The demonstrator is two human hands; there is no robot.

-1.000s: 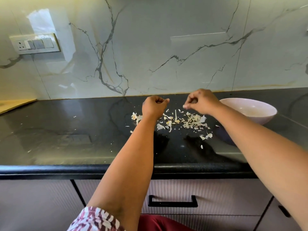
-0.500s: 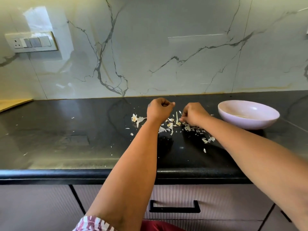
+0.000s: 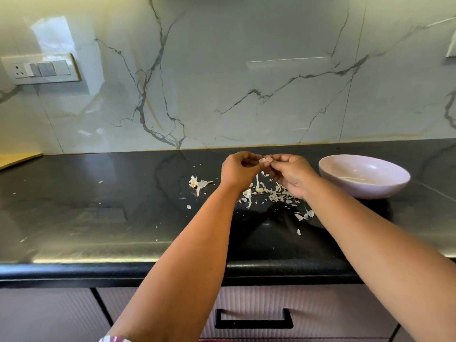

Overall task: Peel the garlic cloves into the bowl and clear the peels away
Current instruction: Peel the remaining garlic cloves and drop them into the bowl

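Garlic clove (image 3: 263, 160), seemingly, now raised between both hands.

left hand (image 3: 238, 170) and right hand (image 3: 290, 174) are meeting above the black countertop (image 3: 98, 213), pinching one garlic clove (image 3: 262, 160) between their fingertips | garlic peels (image 3: 271, 195) are lying scattered beneath the hands | pale bowl (image 3: 364, 176) is sitting right of the hands, apart from them | switch plate (image 3: 40, 69) is showing on the marble backsplash (image 3: 246, 70)
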